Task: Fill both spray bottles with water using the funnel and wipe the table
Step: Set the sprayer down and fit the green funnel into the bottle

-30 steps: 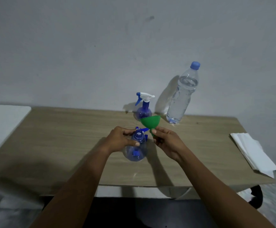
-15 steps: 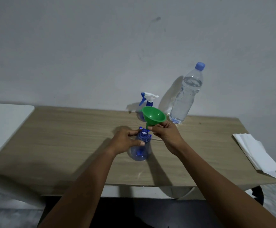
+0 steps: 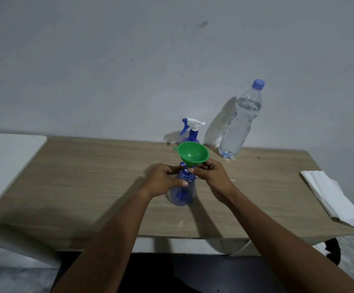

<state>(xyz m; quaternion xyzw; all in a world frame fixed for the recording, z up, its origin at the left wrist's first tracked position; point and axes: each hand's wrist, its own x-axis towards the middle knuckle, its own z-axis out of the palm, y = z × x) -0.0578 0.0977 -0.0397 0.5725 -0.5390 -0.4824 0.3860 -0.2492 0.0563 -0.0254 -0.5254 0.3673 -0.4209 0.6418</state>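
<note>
Item: green plastic funnel [image 3: 192,154], centre of frame, spout at the neck of the near translucent blue plastic spray bottle [image 3: 182,190]; whether it is seated is unclear. Light, rigid, easily tipped; best held at the stem.
Right hand [image 3: 215,178]: fingertips pinched on the funnel stem.
Left hand [image 3: 163,180]: fingers wrapped round the near bottle's shoulder.
Near bottle: open, apparently empty, so probably light and prone to sliding.
Second blue spray bottle with white trigger head [image 3: 192,132]: behind the funnel, capped, contents hidden.
Clear plastic water bottle, blue cap [image 3: 240,123]: upper right of centre, nearly full, likely heavy.
Folded white paper towels [image 3: 330,193]: right edge of the wooden table [image 3: 87,176].
</note>
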